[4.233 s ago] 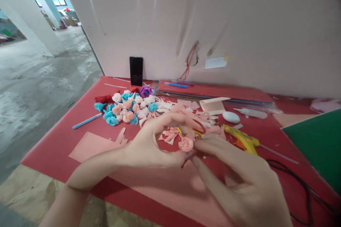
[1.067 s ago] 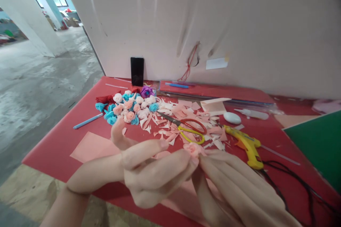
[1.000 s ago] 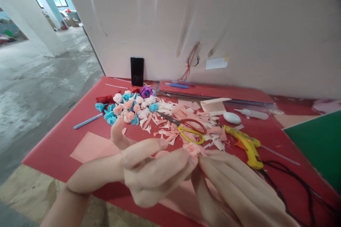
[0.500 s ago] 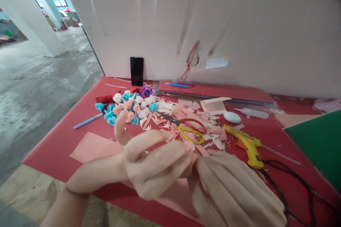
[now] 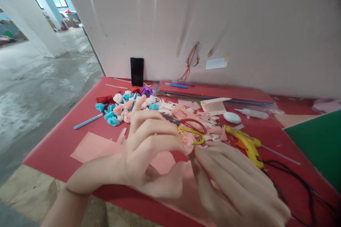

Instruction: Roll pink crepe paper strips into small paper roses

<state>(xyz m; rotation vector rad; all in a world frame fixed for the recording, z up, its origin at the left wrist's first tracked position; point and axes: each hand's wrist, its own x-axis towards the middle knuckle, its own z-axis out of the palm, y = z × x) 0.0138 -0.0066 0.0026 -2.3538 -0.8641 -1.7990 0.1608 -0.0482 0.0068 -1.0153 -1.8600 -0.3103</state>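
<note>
Small and pink, a paper rose (image 5: pixel 188 143) sits in front of my chest above the table. My right hand (image 5: pixel 234 181) pinches its base between thumb and fingers; the grip itself is partly hidden. My left hand (image 5: pixel 151 149) is open beside it, with a fingertip against the petals and the thumb dropped away below. Under and behind both hands lie scissors (image 5: pixel 191 141) with one red and one yellow handle, on a heap of pink and white paper scraps (image 5: pixel 170 105). A pink paper sheet (image 5: pixel 92 147) lies by my left forearm.
Several blue, white and pink paper flowers (image 5: pixel 109 115) are piled at the left, near a blue pen (image 5: pixel 87 121). A yellow glue gun (image 5: pixel 246 144) with a black cord (image 5: pixel 293 177) lies at the right. A phone (image 5: pixel 137 72) leans on the white panel (image 5: pixel 160 25).
My left thumb has come away from the rose and lowered, opening the hand, while its other fingers rose slightly. More of the rose shows. My right hand stays at the rose's base.
</note>
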